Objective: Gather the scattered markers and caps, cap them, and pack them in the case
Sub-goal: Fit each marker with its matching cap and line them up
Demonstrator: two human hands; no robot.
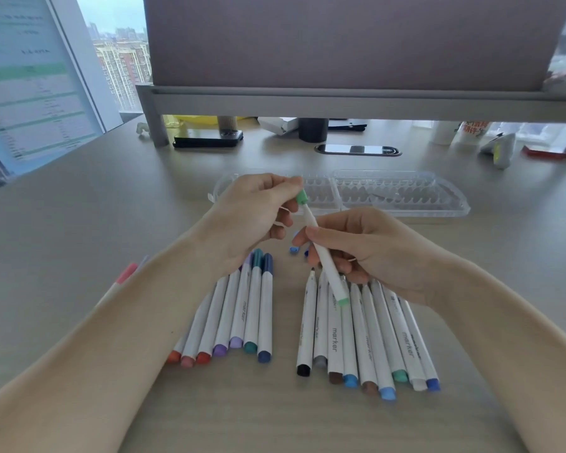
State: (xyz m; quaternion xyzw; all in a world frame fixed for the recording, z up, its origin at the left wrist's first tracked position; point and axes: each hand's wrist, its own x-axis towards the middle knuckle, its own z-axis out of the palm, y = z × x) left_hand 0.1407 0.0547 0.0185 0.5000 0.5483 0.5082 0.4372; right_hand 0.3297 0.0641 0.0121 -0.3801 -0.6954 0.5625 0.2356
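Bench (79,207), near edge: capped markers (229,322) in a row at left, uncapped markers (370,341) fanned at right. Above these, the right grip (366,250) pinches the barrel of a tilted green marker (324,269). The left grip (255,217) pinches a green cap (302,196) at that marker's far tip. A blue cap (294,250) lies on the bench between the grips. Beyond, the case (402,191) lies open and flat.

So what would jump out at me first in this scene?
Two hands meet mid-frame: the left hand pinches a green cap at the end of a white marker that the right hand holds. Below them a left row of markers and a right row of markers lie on the table. Behind sits a clear plastic case.
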